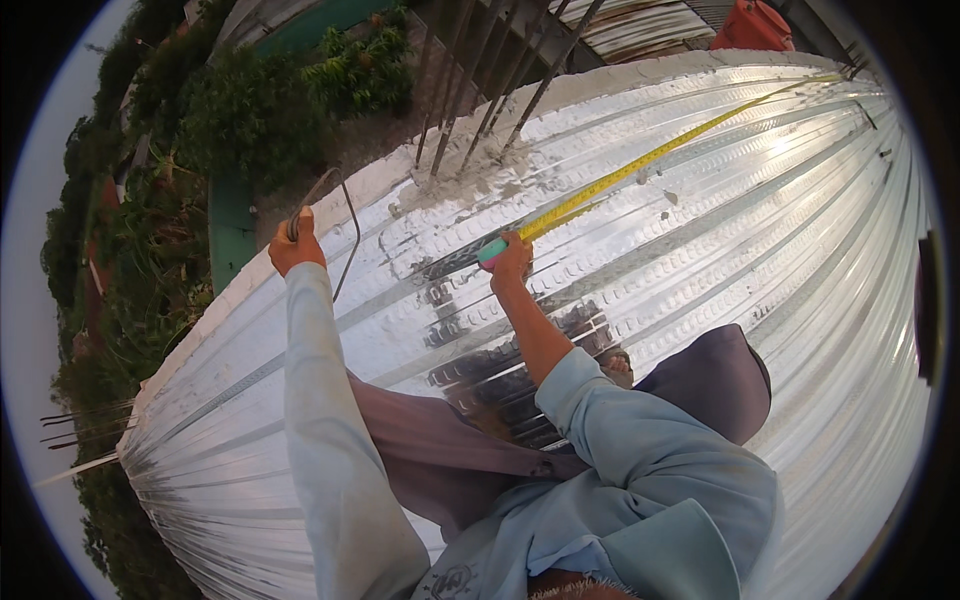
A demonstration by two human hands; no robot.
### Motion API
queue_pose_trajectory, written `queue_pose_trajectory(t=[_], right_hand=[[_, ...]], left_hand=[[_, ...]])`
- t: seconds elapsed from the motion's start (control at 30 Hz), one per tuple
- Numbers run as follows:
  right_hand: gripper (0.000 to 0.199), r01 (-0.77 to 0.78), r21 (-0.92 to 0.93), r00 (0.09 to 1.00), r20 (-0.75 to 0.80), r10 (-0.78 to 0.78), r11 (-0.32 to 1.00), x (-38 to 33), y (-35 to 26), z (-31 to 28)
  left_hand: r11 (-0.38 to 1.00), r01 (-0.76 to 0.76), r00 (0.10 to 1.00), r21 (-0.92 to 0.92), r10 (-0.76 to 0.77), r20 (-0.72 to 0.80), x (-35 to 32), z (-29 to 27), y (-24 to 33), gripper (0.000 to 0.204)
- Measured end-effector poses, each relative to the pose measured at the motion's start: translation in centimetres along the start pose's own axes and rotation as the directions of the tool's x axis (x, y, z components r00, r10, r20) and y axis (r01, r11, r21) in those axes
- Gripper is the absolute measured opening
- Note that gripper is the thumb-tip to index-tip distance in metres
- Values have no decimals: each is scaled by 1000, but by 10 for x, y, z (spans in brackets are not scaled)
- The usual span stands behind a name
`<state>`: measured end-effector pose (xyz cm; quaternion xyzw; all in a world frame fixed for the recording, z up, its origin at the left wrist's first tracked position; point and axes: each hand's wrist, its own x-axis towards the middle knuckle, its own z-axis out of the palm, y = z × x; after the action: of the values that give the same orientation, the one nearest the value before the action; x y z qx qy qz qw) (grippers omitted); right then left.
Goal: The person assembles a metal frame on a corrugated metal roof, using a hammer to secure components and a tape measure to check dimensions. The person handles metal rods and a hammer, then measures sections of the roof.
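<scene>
My right hand (512, 262) is closed around a teal and pink tape measure (491, 251), low over the ribbed metal decking (400, 352). From it the yellow tape blade (640, 163) runs out across the ribs toward the far right edge. Farther left, my left hand (298, 246) is raised with its fingers wrapped round a bent wire (354, 215). That wire curves up from the fist and hangs down to the right in a loose loop. How much of it sits inside the fist is hidden.
Several upright rebar rods (484, 100) rise from rough concrete at the far edge. A concrete rim (240, 290) borders the decking, with trees (250, 120) beyond and below. At the far right stands a red container (752, 27). More rods (88, 425) jut out at the left corner.
</scene>
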<state>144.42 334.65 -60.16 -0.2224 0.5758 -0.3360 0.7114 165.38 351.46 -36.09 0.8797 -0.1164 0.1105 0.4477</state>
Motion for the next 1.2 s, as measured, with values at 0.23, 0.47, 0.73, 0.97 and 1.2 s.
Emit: queue_pose_trajectory(t=[0.23,0.47,0.73,0.97,1.2], right_hand=[[27,-178,189,980,127,156,966,31,-82,-7],[30,187,72,982,18,-188,980,65,-133,-36],[41,-149,127,986,88,139,981,68,-109,-44],[38,-94,32,996,10,94,995,78,-147,-55],[37,76,56,997,-31,-74,996,108,-156,-71]], left_hand=[[998,-65,998,8,65,-25,-3,2,12,39],[999,-40,999,35,40,5,-10,5,28,37],[993,-79,996,-87,76,-41,-13,15,36,35],[896,182,981,-405,-137,138,-2,8,26,32],[526,484,875,-699,-277,398,-8,-4,55,25]])
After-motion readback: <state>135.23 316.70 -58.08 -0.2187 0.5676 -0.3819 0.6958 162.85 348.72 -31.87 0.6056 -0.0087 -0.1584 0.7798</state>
